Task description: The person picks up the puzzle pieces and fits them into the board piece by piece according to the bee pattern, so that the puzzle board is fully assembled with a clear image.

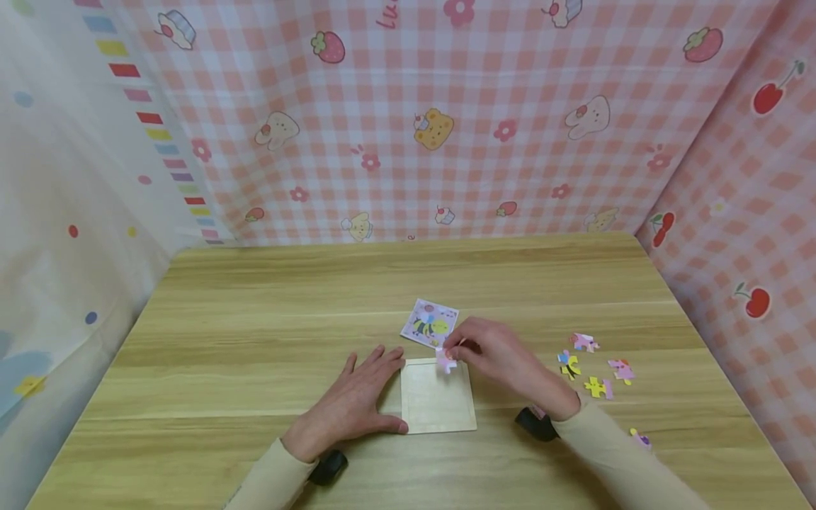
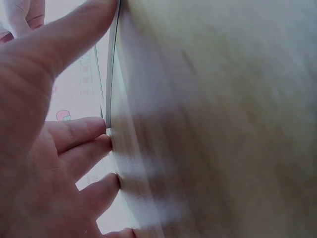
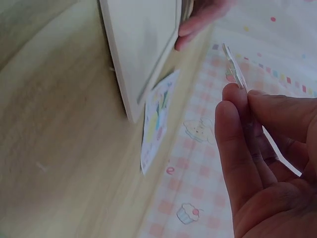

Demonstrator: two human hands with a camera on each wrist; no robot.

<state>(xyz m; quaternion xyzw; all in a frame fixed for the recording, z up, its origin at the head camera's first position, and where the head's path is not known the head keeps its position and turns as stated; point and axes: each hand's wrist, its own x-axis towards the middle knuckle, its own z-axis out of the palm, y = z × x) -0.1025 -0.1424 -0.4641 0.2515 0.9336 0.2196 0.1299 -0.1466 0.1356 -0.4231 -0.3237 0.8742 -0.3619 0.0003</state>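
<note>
A pale wooden puzzle tray [image 1: 438,398] with a raised rim lies near the table's front. My left hand [image 1: 358,398] rests on the tabletop with its fingers spread, thumb and index fingertip touching the tray's left edge. Above the tray's upper right corner, my right hand [image 1: 494,352] pinches a pink puzzle piece [image 1: 445,360] between thumb and fingers. In the right wrist view the piece [image 3: 235,67] shows nearly edge-on, apart from the tray [image 3: 141,44]. Just behind the tray lies a picture card [image 1: 426,321] with a yellow and black bee, partly covered by the right hand.
Several loose puzzle pieces lie to the right: a pink one [image 1: 584,343], a yellow and black one [image 1: 569,365], a yellow one [image 1: 597,387] and others. One piece [image 1: 640,439] sits near the right forearm. A checked curtain [image 1: 395,177] hangs behind the table.
</note>
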